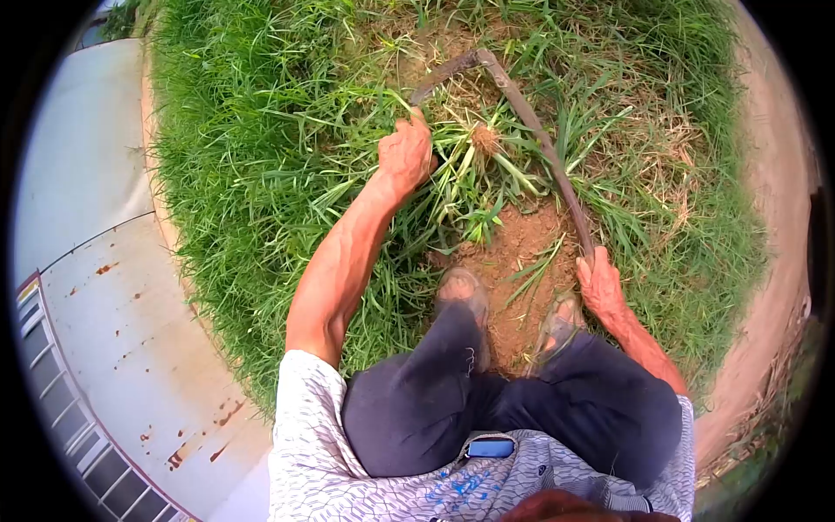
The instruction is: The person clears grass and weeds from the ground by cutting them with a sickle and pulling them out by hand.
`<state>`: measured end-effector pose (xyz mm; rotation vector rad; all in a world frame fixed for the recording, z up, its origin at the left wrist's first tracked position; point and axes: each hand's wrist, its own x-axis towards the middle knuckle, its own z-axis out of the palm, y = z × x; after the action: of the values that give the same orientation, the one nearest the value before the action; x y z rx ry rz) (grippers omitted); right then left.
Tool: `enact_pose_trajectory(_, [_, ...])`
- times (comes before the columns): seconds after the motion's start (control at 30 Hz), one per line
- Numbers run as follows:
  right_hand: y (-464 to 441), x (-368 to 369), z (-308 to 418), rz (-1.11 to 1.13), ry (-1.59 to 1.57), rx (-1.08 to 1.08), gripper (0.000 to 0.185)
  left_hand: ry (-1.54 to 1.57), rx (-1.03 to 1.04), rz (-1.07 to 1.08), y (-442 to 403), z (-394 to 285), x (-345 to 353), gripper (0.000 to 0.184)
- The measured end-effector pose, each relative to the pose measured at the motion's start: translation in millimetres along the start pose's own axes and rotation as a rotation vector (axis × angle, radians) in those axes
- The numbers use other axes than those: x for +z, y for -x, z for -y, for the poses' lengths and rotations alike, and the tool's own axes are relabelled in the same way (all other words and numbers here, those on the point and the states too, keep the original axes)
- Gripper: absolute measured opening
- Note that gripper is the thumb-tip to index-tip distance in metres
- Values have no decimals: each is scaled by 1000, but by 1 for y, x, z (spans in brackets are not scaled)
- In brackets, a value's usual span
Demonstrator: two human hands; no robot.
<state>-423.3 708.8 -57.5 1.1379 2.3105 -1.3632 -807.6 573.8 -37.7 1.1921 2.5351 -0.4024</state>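
Note:
My right hand (600,283) is closed round the lower end of a long wooden handle (544,143). The handle runs up to a bend, where a dark curved blade (444,76) points left and down. Close to the blade's tip is my left hand (406,155), its fingers curled; what they hold, if anything, is hidden. Just right of that hand, an uprooted grass clump (485,139) lies with its reddish roots facing up and its leaves spread around.
Bare brown soil (513,270) lies between my two feet. Dense green grass (252,174) grows on the left, with dry straw (670,165) on the right. A rusty pale metal sheet (130,304) is at far left, and a dirt path (774,174) at far right.

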Motion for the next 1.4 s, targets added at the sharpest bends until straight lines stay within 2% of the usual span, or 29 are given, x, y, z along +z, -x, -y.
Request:
enact_pose_trajectory(0.03, [-9,1,10,23,31,-1,27,28,17,-113,-1,6,9,42])
enact_pose_trajectory(0.07, [-12,1,9,19,30,-2,27,28,18,-117,-4,13,16,42])
enact_pose_trajectory(0.13, [-14,5,-3,7,-20,-22,28,190,158,-202,-4,22,16,21])
enact_pose_trajectory(0.17, [-1,7,-32,-51,76,-75,28,256,177,-226,-1,23,13,12])
enact_pose_trajectory(0.2, [22,-1,-52,-45,84,4,27,263,175,-240,-1,24,9,12])
enact_pose_trajectory(0.27, [87,-22,-85,-41,152,132,26,239,211,-139,9,27,7,13])
enact_pose_trajectory(0.33, [158,-44,-108,-40,266,230,23,308,371,-224,29,34,19,22])
enact_pose_trajectory(0.4, [179,-54,-106,-35,328,302,23,232,435,-207,49,27,27,27])
enact_pose_trajectory(0.53, [116,-63,-50,34,-96,257,28,137,433,-229,50,45,8,27])
enact_pose_trajectory(0.57, [86,-59,-30,-15,-110,199,29,12,322,-216,45,48,4,27])
enact_pose_trajectory(0.67, [6,-41,36,-94,-123,-27,31,-95,54,-258,33,64,1,17])
enact_pose_trajectory(0.7, [-15,-33,56,-55,-125,-88,32,-57,15,-185,28,72,3,36])
enact_pose_trajectory(0.73, [-26,-26,65,-17,-130,-144,33,-48,-8,-188,27,69,-3,62])
enact_pose_trajectory(0.8, [-26,-4,50,56,36,-83,32,-5,100,-304,23,65,-1,80])
enact_pose_trajectory(0.83, [-19,3,42,86,26,-13,30,30,110,-224,18,61,-5,92])
enact_pose_trajectory(0.87, [-9,7,34,47,13,-58,27,13,57,-144,12,55,-7,91])
enact_pose_trajectory(0.97, [-5,10,35,42,31,-32,25,28,41,-164,-4,59,5,83])
enact_pose_trajectory(1.03, [-16,5,51,85,38,42,26,-21,57,-102,-17,65,15,69])
enact_pose_trajectory(1.07, [-19,9,65,68,27,-57,25,6,91,-166,-21,69,18,43])
enact_pose_trajectory(1.13, [-23,24,71,27,80,-169,24,109,88,-124,-25,78,21,21])
enact_pose_trajectory(1.17, [-19,31,49,31,194,-242,24,127,113,-184,-23,80,24,11])
enact_pose_trajectory(1.2, [-8,29,22,34,314,-315,24,124,114,-187,-19,82,27,11])
enact_pose_trajectory(1.27, [31,12,-12,51,111,6,24,245,188,-343,-14,86,34,11])
enact_pose_trajectory(1.33, [73,-14,-24,75,178,116,26,216,56,-181,10,79,15,11])
enact_pose_trajectory(1.4, [95,-25,-31,79,167,123,28,244,157,-204,45,84,17,13])
